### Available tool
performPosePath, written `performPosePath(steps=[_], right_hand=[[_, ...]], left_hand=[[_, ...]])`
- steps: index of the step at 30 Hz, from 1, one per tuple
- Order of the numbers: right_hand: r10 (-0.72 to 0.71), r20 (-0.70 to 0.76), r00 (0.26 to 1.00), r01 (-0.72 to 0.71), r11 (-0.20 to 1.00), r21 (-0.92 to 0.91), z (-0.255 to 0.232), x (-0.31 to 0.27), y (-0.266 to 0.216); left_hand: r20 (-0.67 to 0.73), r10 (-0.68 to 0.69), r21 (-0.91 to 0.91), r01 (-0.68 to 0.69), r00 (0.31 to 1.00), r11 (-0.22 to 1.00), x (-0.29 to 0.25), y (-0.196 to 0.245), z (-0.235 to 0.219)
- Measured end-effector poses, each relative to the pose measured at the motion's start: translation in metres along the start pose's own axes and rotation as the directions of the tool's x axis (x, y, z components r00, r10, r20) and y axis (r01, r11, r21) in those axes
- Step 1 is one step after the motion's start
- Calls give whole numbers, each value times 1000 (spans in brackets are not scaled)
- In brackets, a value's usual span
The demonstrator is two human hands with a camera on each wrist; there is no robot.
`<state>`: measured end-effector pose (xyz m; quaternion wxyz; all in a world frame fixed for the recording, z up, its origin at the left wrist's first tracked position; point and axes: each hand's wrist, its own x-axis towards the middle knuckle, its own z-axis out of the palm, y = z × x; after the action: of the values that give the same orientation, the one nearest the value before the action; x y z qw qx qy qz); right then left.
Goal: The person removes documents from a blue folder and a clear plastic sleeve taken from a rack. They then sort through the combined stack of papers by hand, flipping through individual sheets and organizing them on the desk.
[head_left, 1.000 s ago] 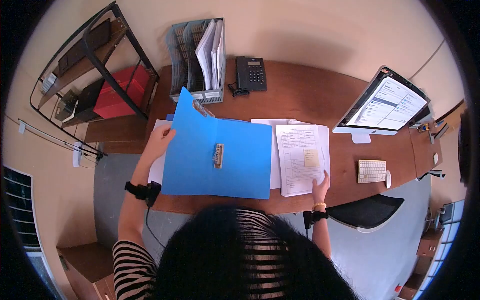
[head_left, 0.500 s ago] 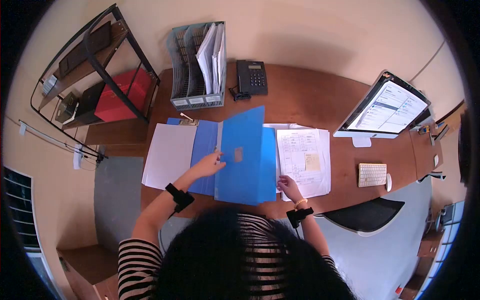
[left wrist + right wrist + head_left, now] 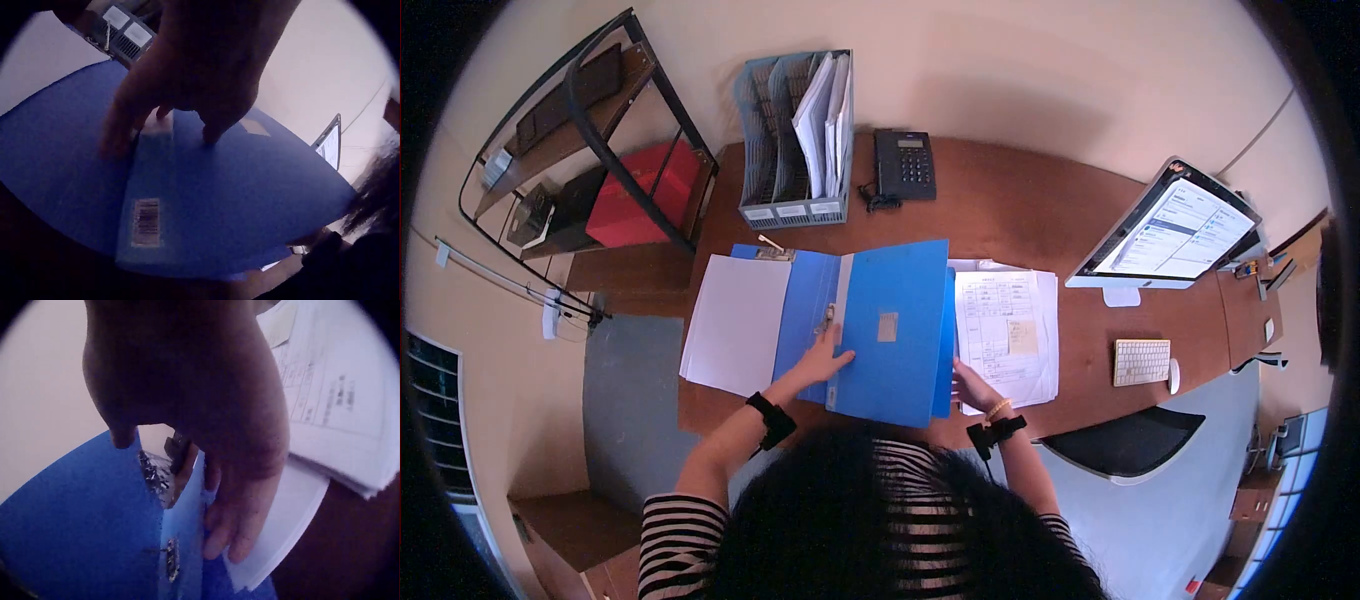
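A blue folder (image 3: 890, 350) lies half folded on the desk, its upper cover turned to the right. My left hand (image 3: 818, 364) rests at its spine, thumb on the cover and fingers spread across the spine. The left wrist view shows a barcode label (image 3: 147, 222) on that spine. My right hand (image 3: 973, 387) is at the folder's right edge. In the right wrist view its thumb touches one cover and its fingers reach down along the other side; a metal clip (image 3: 173, 559) shows between the covers. White sheets (image 3: 269, 531) lie beside those fingers.
A white paper stack (image 3: 735, 320) with a clip lies left of the folder. Printed forms (image 3: 990, 320) bearing a sticky note (image 3: 1022, 337) lie to the right. Behind stand a file rack (image 3: 800, 212) and telephone (image 3: 904, 165); at right are a monitor (image 3: 1170, 225) and keyboard (image 3: 1142, 363).
My left hand has swung the folder's left cover over to the right, let it go and moved to the spine. My right hand has moved left from the forms to the folder's edge.
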<state>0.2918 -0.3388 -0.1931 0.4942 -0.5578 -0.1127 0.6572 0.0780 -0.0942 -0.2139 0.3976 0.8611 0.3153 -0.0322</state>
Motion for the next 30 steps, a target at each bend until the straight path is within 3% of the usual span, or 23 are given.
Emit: performPosePath(steps=[2,4,5,8,10,12,13,15,17,19,21,23,25,26,28,30], right_hand=[[48,68,997,-44,997,-66,-8,12,16],[-65,169,983,70,997,-26,14,-3,2],[-69,235,970,77,997,-26,16,-8,-3],[-185,252,950,203,978,-46,26,-10,-6],[-196,212,958,225,967,-123,36,-10,-18],[-254,56,966,253,868,-428,51,-18,-34],[-257,57,965,256,866,-429,46,-11,-27],[-415,8,910,383,833,-398,35,2,-15],[-392,-21,920,361,866,-346,30,-3,-20],[-367,-51,929,337,895,-291,28,-6,-26],[-392,-125,911,402,914,64,23,-5,-24],[-417,-145,897,434,894,111,16,-1,-27],[-447,-197,873,480,858,182,11,2,-32],[-448,-199,872,482,857,182,7,6,-35],[-453,-277,847,513,832,209,0,12,-42],[-467,-320,824,542,815,206,-8,18,-48]], left_hand=[[-27,40,-34,-41,999,999,4,-5,6],[-35,16,-198,-23,999,980,-1,6,-2],[-36,19,-198,-26,999,980,1,4,-1],[-47,-30,-284,16,998,959,6,-5,3],[-35,-30,-327,17,999,945,7,-4,4],[-28,-32,-375,19,999,927,7,-2,9],[-18,-35,-423,24,999,906,8,-1,11],[-55,-2,-431,-22,998,902,9,2,9],[-89,31,-439,-67,996,896,8,7,2],[-35,-60,-628,24,998,778,2,32,-25],[-54,-36,-646,-7,998,764,5,44,-40],[-74,-16,-663,-37,997,748,11,53,-50],[-177,166,-546,-237,970,804,20,66,-57],[-177,168,-546,-239,970,803,24,73,-60],[-272,310,-251,-378,911,891,28,92,-66],[-248,300,-326,-371,921,869,34,104,-66]])
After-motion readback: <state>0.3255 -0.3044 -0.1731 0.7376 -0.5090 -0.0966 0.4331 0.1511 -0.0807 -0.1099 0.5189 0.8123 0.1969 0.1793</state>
